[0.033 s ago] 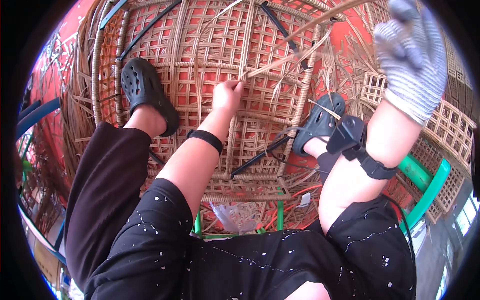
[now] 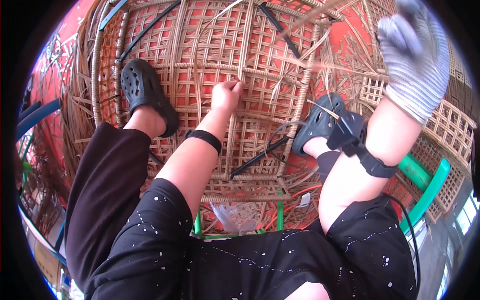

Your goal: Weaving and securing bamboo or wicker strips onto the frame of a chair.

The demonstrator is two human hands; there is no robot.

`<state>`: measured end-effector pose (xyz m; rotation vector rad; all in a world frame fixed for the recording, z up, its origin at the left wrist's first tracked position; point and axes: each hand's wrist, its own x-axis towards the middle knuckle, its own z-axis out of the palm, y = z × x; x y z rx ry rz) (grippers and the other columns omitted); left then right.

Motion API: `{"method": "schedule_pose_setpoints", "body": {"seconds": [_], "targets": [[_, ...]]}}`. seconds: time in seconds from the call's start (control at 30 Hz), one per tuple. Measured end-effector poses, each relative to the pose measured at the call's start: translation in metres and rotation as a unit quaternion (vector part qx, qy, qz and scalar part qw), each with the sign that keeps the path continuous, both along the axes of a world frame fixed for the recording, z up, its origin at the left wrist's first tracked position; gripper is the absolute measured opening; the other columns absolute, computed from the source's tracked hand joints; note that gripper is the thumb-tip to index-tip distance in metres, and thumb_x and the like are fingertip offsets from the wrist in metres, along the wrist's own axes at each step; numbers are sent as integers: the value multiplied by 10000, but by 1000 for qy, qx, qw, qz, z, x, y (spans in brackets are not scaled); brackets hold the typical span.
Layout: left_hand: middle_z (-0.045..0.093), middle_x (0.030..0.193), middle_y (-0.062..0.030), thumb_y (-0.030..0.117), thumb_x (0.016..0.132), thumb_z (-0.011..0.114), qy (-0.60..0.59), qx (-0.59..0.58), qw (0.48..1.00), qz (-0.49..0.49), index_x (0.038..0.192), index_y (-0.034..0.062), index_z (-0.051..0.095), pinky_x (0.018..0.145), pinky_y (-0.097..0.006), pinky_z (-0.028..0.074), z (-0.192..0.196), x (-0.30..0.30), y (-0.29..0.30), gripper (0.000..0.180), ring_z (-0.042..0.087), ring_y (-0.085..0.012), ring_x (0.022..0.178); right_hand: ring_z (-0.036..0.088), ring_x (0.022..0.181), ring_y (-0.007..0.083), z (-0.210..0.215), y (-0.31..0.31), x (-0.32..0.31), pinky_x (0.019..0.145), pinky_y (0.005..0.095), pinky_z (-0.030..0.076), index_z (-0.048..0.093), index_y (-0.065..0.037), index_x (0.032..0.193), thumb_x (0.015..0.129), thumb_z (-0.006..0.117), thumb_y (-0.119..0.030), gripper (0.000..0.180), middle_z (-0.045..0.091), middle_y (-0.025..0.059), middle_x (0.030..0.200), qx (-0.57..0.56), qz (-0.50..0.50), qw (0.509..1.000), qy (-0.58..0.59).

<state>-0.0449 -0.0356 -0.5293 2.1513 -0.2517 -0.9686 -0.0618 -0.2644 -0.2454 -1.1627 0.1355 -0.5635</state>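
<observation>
A large woven rattan panel (image 2: 215, 40) with an open lattice and wrapped cross bars lies before me. My bare left hand (image 2: 226, 96) is closed at its middle, fingertips pinched on a rattan strip (image 2: 243, 55) beside a wrapped cross bar. My right hand (image 2: 417, 60), in a grey-and-white striped glove, is raised at the upper right, apart from the panel. Its fingers are bent and smeared by motion; what they hold, if anything, cannot be made out. Blurred loose strips (image 2: 340, 66) run between the panel and the right hand's side.
Dark clogs (image 2: 145, 90) on my feet rest on the panel's left part and by its right edge. Black bars (image 2: 280, 30) cross its frame. Cut strips litter the red floor (image 2: 345, 40). Woven pieces (image 2: 450, 122) and a green tube frame (image 2: 425, 185) stand at right.
My right hand has shifted slightly right and its fingers have turned. The loose strips near it have swung and blurred. My left hand stays almost in place.
</observation>
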Motion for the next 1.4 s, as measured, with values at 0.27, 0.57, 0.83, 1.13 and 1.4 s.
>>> {"method": "schedule_pose_setpoints", "body": {"seconds": [0.27,0.57,0.83,1.13,1.4], "targets": [[648,747,-68,275,867,549,279,-59,943,172,876,-2,618,559,-235,479,-35,13,9,286,608,-118,624,571,585,132,-182,52,-11,523,249,454,552,-36,866,829,593,-259,229,603,65,753,-90,-285,902,311],[611,691,-32,266,851,592,294,-57,923,240,811,4,607,498,-221,471,-25,12,8,266,585,-106,586,623,733,280,-279,144,-48,673,359,483,671,-98,863,733,625,-397,330,648,120,801,-196,-10,769,609],[633,778,-122,263,814,617,-71,29,989,129,945,33,630,645,-307,484,-18,-13,4,265,616,-183,706,615,727,311,-292,155,-41,660,372,479,668,-84,834,726,618,-350,291,643,138,799,-178,-64,748,636],[613,1046,-158,204,913,457,1,-112,988,110,1131,18,557,875,-289,424,-8,-20,13,303,569,-208,1001,622,750,307,-290,158,-35,670,375,479,661,-80,838,728,633,-334,278,646,140,809,-147,-79,732,661],[615,807,-38,238,862,515,357,-95,909,195,940,49,597,621,-254,445,-16,20,14,220,574,-123,687,626,713,252,-286,151,-46,657,342,481,651,-63,839,749,633,-294,249,649,123,785,-179,-58,785,591]]}}
